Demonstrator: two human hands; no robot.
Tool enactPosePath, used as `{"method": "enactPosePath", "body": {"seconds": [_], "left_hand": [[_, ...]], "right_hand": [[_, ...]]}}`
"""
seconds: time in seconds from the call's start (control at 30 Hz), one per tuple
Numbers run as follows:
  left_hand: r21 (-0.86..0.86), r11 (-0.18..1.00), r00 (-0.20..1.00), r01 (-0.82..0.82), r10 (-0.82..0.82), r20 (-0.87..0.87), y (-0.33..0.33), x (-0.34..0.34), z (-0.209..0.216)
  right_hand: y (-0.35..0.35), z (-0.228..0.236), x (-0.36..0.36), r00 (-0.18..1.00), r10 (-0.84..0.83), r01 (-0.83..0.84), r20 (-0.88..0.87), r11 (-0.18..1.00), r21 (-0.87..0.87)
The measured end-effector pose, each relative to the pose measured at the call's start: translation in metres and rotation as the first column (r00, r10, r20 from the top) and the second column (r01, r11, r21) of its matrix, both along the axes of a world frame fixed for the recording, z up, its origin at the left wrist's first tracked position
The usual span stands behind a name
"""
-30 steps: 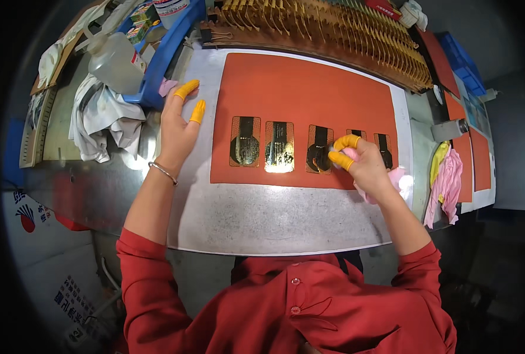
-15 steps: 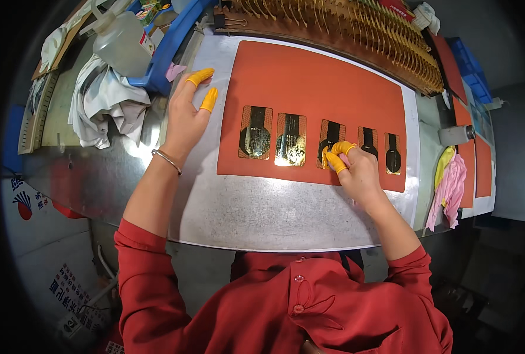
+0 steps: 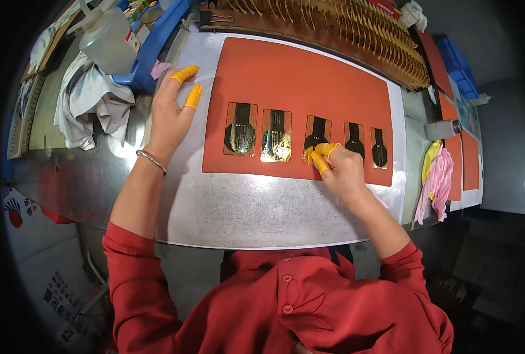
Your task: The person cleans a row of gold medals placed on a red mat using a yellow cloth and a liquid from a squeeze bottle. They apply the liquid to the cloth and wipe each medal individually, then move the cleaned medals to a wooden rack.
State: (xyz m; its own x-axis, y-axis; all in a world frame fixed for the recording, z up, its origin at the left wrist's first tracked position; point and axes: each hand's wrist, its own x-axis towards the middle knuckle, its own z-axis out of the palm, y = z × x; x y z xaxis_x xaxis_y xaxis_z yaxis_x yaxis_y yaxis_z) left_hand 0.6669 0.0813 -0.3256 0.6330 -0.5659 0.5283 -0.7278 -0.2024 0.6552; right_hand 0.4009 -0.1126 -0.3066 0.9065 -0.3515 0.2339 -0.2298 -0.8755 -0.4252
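Observation:
Yellow finger cots cover the thumb and forefinger of each hand. My left hand (image 3: pixel 174 115) is held over the white sheet, left of the orange mat (image 3: pixel 304 71), its thumb and forefinger apart and nothing between them. On the mat's lower half lie several thin gold plates in a row, each with a black round-ended pattern, such as the leftmost plate (image 3: pixel 240 130). At the bottom of the middle gold plate (image 3: pixel 318 127), my right hand (image 3: pixel 344 171) has its fingertips pressed together. Whatever they hold, if anything, is hidden. The hand partly covers the plate to its right (image 3: pixel 354 138).
Behind the mat stands a brown rack (image 3: pixel 333 35) of curved golden pieces with a binder clip. To the left are a blue tray (image 3: pixel 150 53), a translucent bottle (image 3: pixel 109 44) and a white cloth (image 3: pixel 91 100). Pink gloves (image 3: pixel 436 177) and a grey can (image 3: pixel 443 128) lie rightward.
The whole view has shifted, so everything appears farther left and slightly higher. My right fingertips stay at the middle plate's lower end, with a very small movement. The left hand keeps its pose.

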Motion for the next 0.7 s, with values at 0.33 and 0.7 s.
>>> {"method": "enactPosePath", "body": {"seconds": [0.33, 0.7], "left_hand": [[-0.033, 0.999, 0.999, 0.042, -0.042, -0.024, 0.001, -0.009, 0.005], [0.006, 0.997, 0.994, 0.076, -0.076, 0.073, -0.003, -0.017, 0.011]], "right_hand": [[0.001, 0.005, 0.003, 1.0, -0.021, 0.022, -0.007, 1.0, 0.015], [-0.008, 0.007, 0.011, 0.999, 0.021, -0.024, -0.049, 0.997, -0.068]]}}
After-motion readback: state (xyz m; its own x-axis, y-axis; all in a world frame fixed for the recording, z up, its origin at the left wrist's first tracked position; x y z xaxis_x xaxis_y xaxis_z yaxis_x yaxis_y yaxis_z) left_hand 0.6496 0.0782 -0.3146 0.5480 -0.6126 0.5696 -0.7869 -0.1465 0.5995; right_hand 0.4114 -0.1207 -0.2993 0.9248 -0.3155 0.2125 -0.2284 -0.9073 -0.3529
